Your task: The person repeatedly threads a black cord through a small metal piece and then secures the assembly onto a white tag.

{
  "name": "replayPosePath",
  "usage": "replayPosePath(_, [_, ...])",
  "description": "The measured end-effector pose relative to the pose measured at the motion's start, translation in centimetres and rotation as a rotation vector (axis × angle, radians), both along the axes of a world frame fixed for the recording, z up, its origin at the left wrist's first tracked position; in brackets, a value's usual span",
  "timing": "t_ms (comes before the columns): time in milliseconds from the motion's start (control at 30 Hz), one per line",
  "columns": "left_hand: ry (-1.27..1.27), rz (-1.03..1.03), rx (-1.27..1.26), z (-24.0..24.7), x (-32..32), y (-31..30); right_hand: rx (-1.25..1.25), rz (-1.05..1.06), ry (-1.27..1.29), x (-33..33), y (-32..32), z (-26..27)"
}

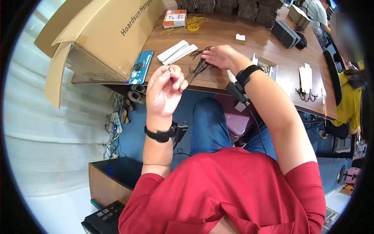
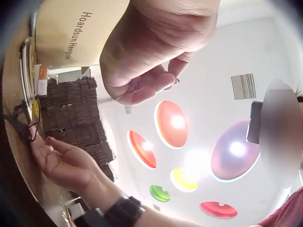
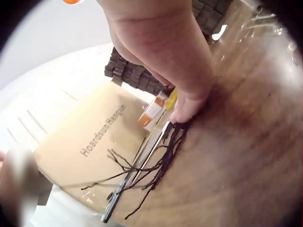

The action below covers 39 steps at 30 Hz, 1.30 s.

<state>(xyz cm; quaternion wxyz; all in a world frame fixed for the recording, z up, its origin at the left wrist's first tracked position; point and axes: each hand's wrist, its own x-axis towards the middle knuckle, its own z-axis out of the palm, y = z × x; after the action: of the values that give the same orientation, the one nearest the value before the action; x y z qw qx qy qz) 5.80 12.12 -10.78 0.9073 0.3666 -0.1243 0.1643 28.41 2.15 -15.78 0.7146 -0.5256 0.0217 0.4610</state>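
Note:
My left hand [image 1: 165, 87] is raised near the table's front edge, fingers curled in and thumb against them. At its fingertips shows a small dark bit of black cord. On the table lies a loose bundle of thin black cords [image 3: 163, 161], its strands spreading towards the left hand. My right hand [image 1: 222, 57] reaches over the bundle with fingers fairly straight, fingertips [image 3: 182, 113] down on its far end. Just beyond the cords is a stack of long white card strips [image 1: 177, 52].
A large cardboard box [image 1: 105, 35] stands at left, with a blue printed packet [image 1: 141, 68] beside it. Behind are an orange-white box [image 1: 175, 18], yellow rubber bands [image 1: 194, 22] and dark stacked pieces [image 1: 249, 11]. An open small box [image 1: 269, 66] and white cards with black cords [image 1: 306, 78] lie right.

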Motion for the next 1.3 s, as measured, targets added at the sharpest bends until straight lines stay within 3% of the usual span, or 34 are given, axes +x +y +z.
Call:
replayPosePath(200, [-0.189, -0.070, -0.003, 4.0, -4.8, -0.6, 0.011, -0.186, -0.034, 5.2, -1.5, -1.4])
replayPosePath(267, [-0.183, 0.010, 0.100, 4.6, -5.8, -1.2, -0.045, -0.199, -0.118, 4.5, -1.5, -0.6])
replayPosePath(300, [-0.091, 0.079, 0.188, 4.8, -5.7, -1.7, -0.096, -0.204, -0.173, 3.9, -1.7, 0.2])
replayPosePath(400, [0.252, 0.316, 0.209, 2.1, -2.9, -5.3, 0.090, -0.049, -0.437, -2.4, -5.4, 5.2])
replayPosePath(467, [0.358, 0.193, 0.138, -1.3, -1.1, -6.5, 0.069, 0.102, -0.655, -6.3, -9.1, 5.9])
replayPosePath(533, [0.431, 0.123, 0.065, -2.5, 0.2, -8.0, -0.005, 0.138, -0.637, -10.6, -13.2, 6.9])
replayPosePath(633, [0.464, 0.058, 0.112, -3.4, 1.2, -10.1, 0.166, 0.023, -0.362, -13.6, -17.3, 6.5])
replayPosePath(733, [0.477, 0.021, 0.159, -3.5, 1.7, -12.0, 0.300, -0.079, -0.362, -13.8, -18.8, 5.2])
replayPosePath(1300, [0.437, -0.014, 0.273, -2.7, 2.6, -15.0, 0.433, -0.026, -0.155, -12.0, -21.2, 4.0])
